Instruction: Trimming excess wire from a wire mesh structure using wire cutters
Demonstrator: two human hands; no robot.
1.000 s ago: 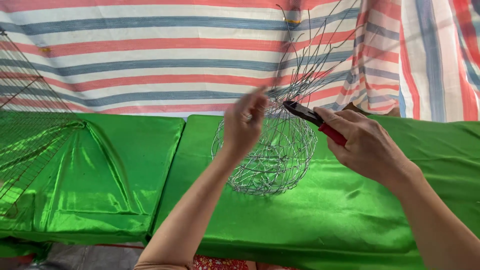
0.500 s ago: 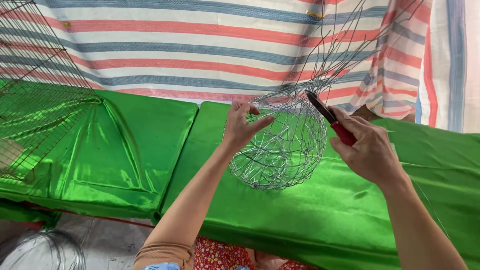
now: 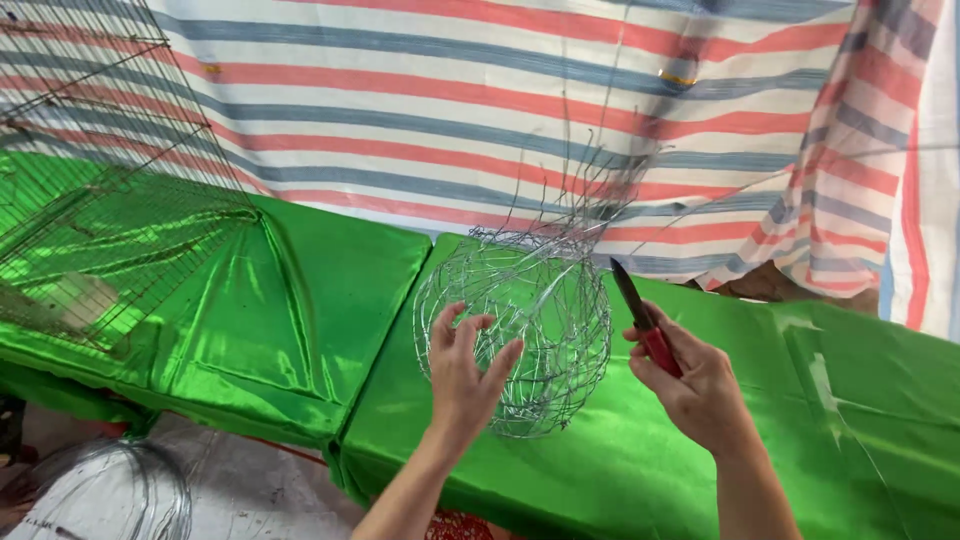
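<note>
A round basket woven of thin silver wire [image 3: 540,320] stands on a table under shiny green cloth [image 3: 620,470], with loose wire ends sticking up from its top. My left hand [image 3: 465,375] cups the basket's near left side, fingers spread on the mesh. My right hand [image 3: 700,385] is just right of the basket and grips red-handled pliers [image 3: 645,320], their dark jaws pointing up and left, close to the wire but not touching it.
A second green-covered table [image 3: 300,290] stands to the left with a wire cage [image 3: 110,200] on it. A striped tarp [image 3: 480,110] hangs behind. Coiled wire [image 3: 130,490] lies on the floor at lower left, near the gap between tables.
My left hand dropped from the basket's top rim to its near side. The right hand with the pliers moved down and slightly away from the wires. The view shifted.
</note>
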